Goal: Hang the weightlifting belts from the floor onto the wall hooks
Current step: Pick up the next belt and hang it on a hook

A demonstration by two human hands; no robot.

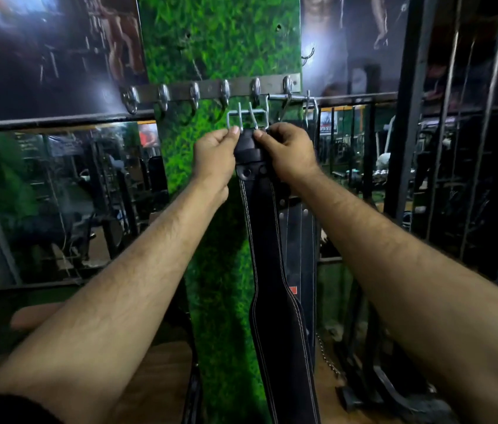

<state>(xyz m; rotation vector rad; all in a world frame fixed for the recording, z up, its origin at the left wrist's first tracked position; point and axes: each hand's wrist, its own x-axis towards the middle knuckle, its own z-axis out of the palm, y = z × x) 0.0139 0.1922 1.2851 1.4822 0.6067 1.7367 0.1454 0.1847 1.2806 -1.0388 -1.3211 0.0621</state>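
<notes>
L hand (215,148) pinches top of black belt (275,286) at left of its metal buckle (246,119), fingers curled. Buckle held up just below hook rail (211,90) on green wall panel (220,38). R hand (287,148) grips belt top from right, fingers curled. Belt hangs straight down btwn forearms. 2nd belt (301,228) hangs behind, right side.

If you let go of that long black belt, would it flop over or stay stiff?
Probably it bends a bit, not floppy like cloth: the black belt hangs in one long gentle curve. It looks thick and stitched, so likely heavy for its size. The left hand and right hand both hold it just under the metal buckle; that end could swing and clank.
</notes>
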